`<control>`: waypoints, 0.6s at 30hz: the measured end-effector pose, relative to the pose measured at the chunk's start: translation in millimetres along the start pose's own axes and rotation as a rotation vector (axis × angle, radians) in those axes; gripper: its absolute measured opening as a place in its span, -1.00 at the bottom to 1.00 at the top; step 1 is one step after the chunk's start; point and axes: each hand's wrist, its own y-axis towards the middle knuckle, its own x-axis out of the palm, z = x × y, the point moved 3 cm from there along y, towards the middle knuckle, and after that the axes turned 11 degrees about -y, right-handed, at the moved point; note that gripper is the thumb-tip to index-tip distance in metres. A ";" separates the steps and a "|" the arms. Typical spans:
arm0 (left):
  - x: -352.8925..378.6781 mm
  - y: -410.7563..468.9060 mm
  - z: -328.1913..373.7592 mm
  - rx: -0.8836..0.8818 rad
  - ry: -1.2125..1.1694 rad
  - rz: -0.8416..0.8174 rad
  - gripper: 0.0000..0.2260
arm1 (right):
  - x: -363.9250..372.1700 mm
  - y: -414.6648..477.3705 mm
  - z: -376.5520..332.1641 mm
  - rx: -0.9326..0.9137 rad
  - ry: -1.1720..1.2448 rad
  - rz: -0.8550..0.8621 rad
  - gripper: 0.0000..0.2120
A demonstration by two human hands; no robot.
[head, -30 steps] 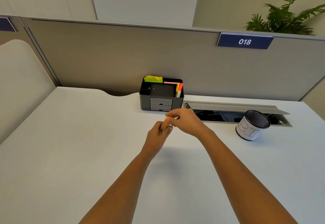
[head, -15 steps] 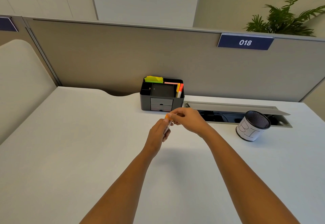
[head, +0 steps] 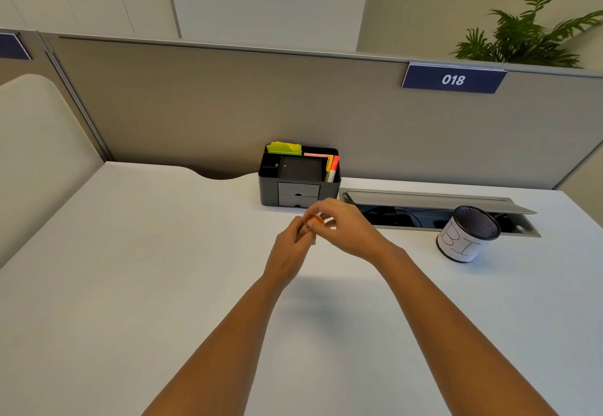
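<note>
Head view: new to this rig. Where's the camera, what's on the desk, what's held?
No machine here: a person works with two bare hands. The one picture comes from a wide-angle camera worn on the head, looking forward and down, so both forearms enter from the bottom edge. The left hand and right hand meet above the white desk and both pinch a small orange item, perhaps a marker or its cap; fingers hide most of it. Behind them stands a dark desk organiser with small drawers, holding yellow-green notes and markers. To its right are an open cable tray set in the desk and a mesh cup wrapped in white paper. A grey partition with a sign reading 018 closes the back.
</note>
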 end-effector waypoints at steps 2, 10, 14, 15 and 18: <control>-2.0 1.7 0.1 0.003 0.022 -0.003 -0.75 | 0.2 -0.4 1.7 -0.028 -0.038 -0.015 -0.80; 0.6 6.0 0.5 -0.116 -0.029 -0.018 -0.79 | 4.9 -1.0 4.1 0.039 -0.056 0.011 -0.68; 0.8 3.1 1.9 -0.146 -0.083 0.019 -0.65 | 9.8 -1.1 1.5 0.077 -0.080 0.058 -0.68; 1.0 -0.4 1.8 -0.132 -0.112 0.037 -0.63 | 11.7 -0.3 0.4 0.091 -0.098 0.065 -0.69; 4.7 -3.3 0.3 -0.116 -0.120 0.119 -0.56 | 16.2 2.6 -4.0 0.129 -0.236 0.078 -0.74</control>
